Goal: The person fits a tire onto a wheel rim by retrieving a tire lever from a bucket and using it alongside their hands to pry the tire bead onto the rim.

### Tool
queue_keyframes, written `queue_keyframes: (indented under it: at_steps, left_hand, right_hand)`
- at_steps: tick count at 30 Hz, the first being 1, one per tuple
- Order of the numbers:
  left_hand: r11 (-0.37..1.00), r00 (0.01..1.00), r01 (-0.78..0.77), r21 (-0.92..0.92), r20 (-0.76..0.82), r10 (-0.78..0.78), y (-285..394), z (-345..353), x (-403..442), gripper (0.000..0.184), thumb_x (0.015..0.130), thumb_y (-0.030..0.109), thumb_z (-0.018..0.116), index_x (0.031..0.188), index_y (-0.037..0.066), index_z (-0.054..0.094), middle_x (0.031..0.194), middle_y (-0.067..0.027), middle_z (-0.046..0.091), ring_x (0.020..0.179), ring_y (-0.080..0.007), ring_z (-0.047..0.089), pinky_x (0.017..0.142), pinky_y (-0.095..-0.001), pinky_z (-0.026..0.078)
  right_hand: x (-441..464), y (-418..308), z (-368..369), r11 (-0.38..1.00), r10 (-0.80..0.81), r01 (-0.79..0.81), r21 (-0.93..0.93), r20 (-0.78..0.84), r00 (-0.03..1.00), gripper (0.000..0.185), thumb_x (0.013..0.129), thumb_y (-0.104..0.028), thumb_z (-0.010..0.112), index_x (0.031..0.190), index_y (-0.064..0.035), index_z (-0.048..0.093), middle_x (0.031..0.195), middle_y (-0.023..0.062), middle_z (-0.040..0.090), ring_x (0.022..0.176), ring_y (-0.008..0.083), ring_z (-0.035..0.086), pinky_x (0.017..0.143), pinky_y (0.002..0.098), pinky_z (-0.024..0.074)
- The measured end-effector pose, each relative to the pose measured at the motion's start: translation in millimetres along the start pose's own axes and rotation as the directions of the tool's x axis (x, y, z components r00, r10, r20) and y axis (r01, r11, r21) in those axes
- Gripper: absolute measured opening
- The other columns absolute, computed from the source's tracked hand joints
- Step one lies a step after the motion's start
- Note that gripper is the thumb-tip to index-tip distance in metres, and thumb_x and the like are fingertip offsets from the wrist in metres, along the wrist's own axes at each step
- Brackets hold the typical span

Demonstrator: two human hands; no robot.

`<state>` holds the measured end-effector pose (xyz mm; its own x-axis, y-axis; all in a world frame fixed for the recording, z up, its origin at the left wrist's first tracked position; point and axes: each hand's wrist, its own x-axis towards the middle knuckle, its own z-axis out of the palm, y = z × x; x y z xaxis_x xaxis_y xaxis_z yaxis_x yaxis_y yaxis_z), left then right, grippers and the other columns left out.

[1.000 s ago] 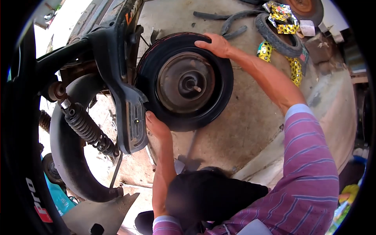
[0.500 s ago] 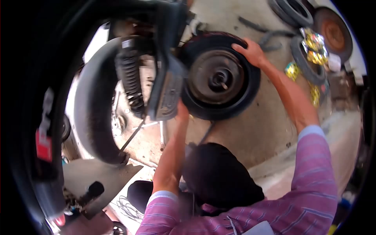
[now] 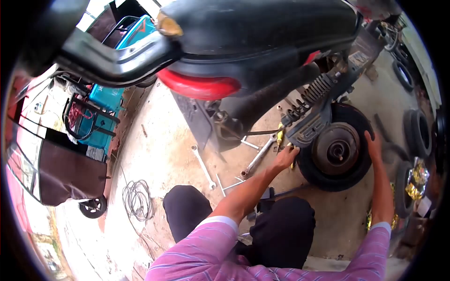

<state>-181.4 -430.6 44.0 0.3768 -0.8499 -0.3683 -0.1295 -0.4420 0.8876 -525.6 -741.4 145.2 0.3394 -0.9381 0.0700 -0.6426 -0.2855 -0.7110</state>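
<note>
A scooter wheel (image 3: 335,149) with a black tyre and a brown, dusty metal hub stands upright beside the scooter's suspension arm (image 3: 309,131). My right hand (image 3: 373,146) grips the tyre's right side, with the thumb on the sidewall and the other fingers partly hidden behind it. On the opposite side, my left hand (image 3: 286,158) is closed at the tyre's left edge, just under the arm's lower end; some of its fingertips are hidden. A coiled shock absorber (image 3: 315,96) slants above the wheel. The scooter's black body (image 3: 262,33) with a red light (image 3: 199,84) fills the top.
Wrenches (image 3: 204,166) and a T-shaped bar (image 3: 226,183) lie on the floor left of the wheel. A coil of wire (image 3: 138,200) lies farther left, near a turquoise vehicle (image 3: 105,96). Loose tyres (image 3: 418,133) and gold foil packaging (image 3: 416,180) are along the right.
My view has swung left and back, so the wheel appears lower right and smaller. Both hands remain at the wheel's sides, the right one now lower on the tyre in view.
</note>
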Motion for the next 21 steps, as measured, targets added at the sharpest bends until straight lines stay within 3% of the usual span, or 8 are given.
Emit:
queue_keyframes:
  at_steps: [1,4,10,13,14,18,19,21]
  left_hand:
    - [0.990,0.993,0.059,0.129,0.095,-0.071,31.7,-26.8,-31.9,0.061,0.099,0.054,0.052,0.125,0.000,0.066,0.122,-0.0296,0.067,0.118,-0.0422,0.063,0.100,-0.0472,0.047]
    - [0.981,0.949,0.115,0.159,0.274,-0.156,-12.8,-60.8,-46.8,0.058,0.098,0.052,0.054,0.108,-0.002,0.073,0.094,-0.0238,0.072,0.086,-0.0372,0.070,0.078,-0.0471,0.053]
    - [0.924,0.961,-0.091,0.372,0.276,-0.016,-96.8,-142.2,-76.8,0.051,0.095,0.044,0.061,0.093,-0.006,0.074,0.078,-0.0180,0.071,0.081,-0.0288,0.071,0.072,-0.0443,0.054]
    - [0.871,0.854,0.164,0.464,0.374,-0.360,-85.5,-179.8,-98.8,0.055,0.094,0.051,0.061,0.107,-0.001,0.073,0.088,-0.0156,0.071,0.086,-0.0301,0.070,0.066,-0.0491,0.060]
    - [0.826,0.791,0.162,0.540,0.429,-0.436,-75.5,-193.5,-103.9,0.055,0.094,0.053,0.062,0.113,0.002,0.072,0.098,-0.0167,0.070,0.089,-0.0311,0.070,0.073,-0.0504,0.062]
    - [0.807,0.769,0.089,0.583,0.475,-0.428,-57.7,-230.0,-127.6,0.057,0.093,0.055,0.061,0.118,0.004,0.071,0.108,-0.0185,0.070,0.095,-0.0311,0.069,0.075,-0.0481,0.060]
    - [0.798,0.732,0.104,0.594,0.497,-0.465,-50.0,-240.3,-128.5,0.072,0.090,0.055,0.067,0.134,-0.002,0.063,0.135,-0.0206,0.065,0.103,-0.0365,0.072,0.086,-0.0450,0.058]
    - [0.813,0.774,0.092,0.575,0.473,-0.421,-43.2,-265.4,-140.6,0.066,0.090,0.054,0.065,0.126,-0.001,0.068,0.122,-0.0217,0.071,0.099,-0.0346,0.072,0.087,-0.0457,0.056]
  right_hand:
    - [2.3,3.2,-2.2,1.000,0.006,-0.006,-0.006,0.015,1.000,0.070,0.094,-0.060,0.064,0.130,-0.0003,0.062,0.125,0.0190,0.067,0.119,0.0316,0.062,0.102,0.0399,0.0450]
    - [4.8,12.3,-1.4,0.998,-0.005,0.004,0.055,0.029,1.000,0.078,0.095,-0.065,0.060,0.141,-0.0024,0.055,0.138,0.0190,0.060,0.130,0.0330,0.055,0.109,0.0408,0.0405]
    - [13.1,14.7,-5.9,0.998,0.063,-0.063,0.009,-0.051,0.997,0.083,0.098,-0.068,0.052,0.151,-0.0042,0.046,0.147,0.0180,0.055,0.137,0.0340,0.050,0.112,0.0412,0.0381]
    - [15.7,-0.5,-7.2,0.998,0.055,-0.054,0.006,-0.088,0.995,0.079,0.100,-0.065,0.049,0.150,-0.0043,0.047,0.147,0.0186,0.055,0.136,0.0339,0.051,0.111,0.0404,0.0392]
    - [15.8,-13.8,-8.3,0.999,0.024,-0.029,-0.046,-0.098,0.995,0.074,0.102,-0.061,0.050,0.146,-0.0021,0.050,0.143,0.0203,0.057,0.132,0.0340,0.053,0.110,0.0402,0.0405]
    - [6.3,-54.6,-20.4,0.958,-0.044,0.007,-0.287,-0.123,0.991,0.058,0.105,-0.050,0.051,0.130,0.0024,0.060,0.126,0.0256,0.065,0.118,0.0371,0.061,0.102,0.0421,0.0454]
    - [0.9,-66.0,-22.7,0.936,-0.048,0.001,-0.352,-0.125,0.991,0.056,0.105,-0.048,0.051,0.126,0.0026,0.062,0.121,0.0266,0.066,0.114,0.0385,0.063,0.100,0.0433,0.0466]
    - [-21.9,-91.2,-33.9,0.911,-0.004,-0.005,-0.412,-0.020,1.000,0.052,0.106,-0.046,0.050,0.119,0.0025,0.064,0.117,0.0268,0.067,0.107,0.0415,0.064,0.097,0.0478,0.0472]
